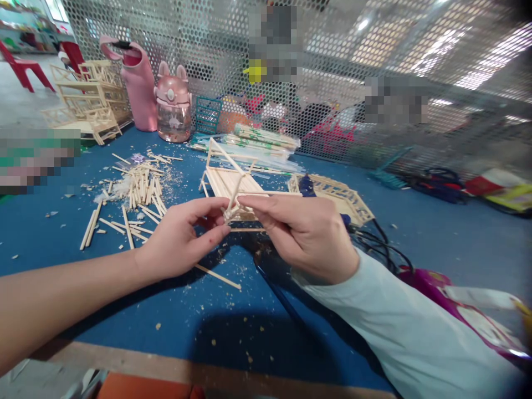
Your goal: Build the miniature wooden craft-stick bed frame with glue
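Observation:
A small model built of thin wooden sticks (230, 182), with a slatted deck and upright frame, stands in front of me on the blue table (166, 327). My left hand (178, 238) is closed, thumb and fingers pinching the model's near left corner. Just right of it, my right hand (310, 230) is closed in a pinch on a thin wooden stick (270, 193), which lies along the top of the fingers. Both sets of fingertips almost meet at that corner. The exact contact there is too small to make out. One loose stick (218, 276) lies below my hands.
Cut sticks (143, 185) and shavings are scattered at left. Bagged sticks (266, 141) lie behind the model. A pink bottle (141, 91), a rabbit-eared bottle (173, 113) and a larger stick model (89, 102) stand farther back. Black cables (384, 249) run at right, before a perforated metal screen (332, 66).

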{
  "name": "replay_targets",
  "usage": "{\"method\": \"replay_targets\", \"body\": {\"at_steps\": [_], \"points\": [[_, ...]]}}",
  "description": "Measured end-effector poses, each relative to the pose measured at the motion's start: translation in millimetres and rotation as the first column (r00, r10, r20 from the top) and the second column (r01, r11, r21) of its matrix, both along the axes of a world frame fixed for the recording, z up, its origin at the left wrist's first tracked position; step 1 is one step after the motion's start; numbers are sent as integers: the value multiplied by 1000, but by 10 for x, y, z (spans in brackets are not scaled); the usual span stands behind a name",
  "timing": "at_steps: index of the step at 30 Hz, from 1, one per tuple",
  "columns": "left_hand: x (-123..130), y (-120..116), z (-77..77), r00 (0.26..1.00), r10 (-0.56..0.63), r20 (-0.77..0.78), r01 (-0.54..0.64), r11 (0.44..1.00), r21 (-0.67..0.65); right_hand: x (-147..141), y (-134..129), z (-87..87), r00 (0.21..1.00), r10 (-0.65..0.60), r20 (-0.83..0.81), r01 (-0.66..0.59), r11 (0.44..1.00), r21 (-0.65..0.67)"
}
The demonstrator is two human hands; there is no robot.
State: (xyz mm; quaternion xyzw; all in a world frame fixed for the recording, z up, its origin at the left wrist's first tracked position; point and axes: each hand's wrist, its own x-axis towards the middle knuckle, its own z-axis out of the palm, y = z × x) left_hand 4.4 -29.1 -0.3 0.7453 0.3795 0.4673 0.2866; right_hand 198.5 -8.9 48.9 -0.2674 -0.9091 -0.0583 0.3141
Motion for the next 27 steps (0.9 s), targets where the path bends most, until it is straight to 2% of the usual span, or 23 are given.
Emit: {"method": "replay_targets", "body": {"at_steps": [3,8,13,15,20,24,27], "points": [[0,-1,-1,1000,10,28,-9,1000,-19,-15,-38,-14,996,-13,-93,15,1000,25],[16,0,5,993,15,115,-5,996,-85,-23,-86,33,969,-143,-199,154,987,44],[7,29,23,965,65,255,-17,983,-185,105,-4,193,860,-253,-442,323,942,90],[-2,38,33,954,78,291,-22,981,-192,143,31,226,873,-257,-414,322,942,94],[13,23,26,971,42,234,-13,992,-126,79,-2,143,979,-132,-152,150,983,109],[54,-21,10,992,42,119,-42,999,-2,8,-49,40,984,-118,-131,126,991,54],[63,-45,14,993,100,59,-104,992,74,-13,-49,6,983,-138,-124,143,989,31]]}}
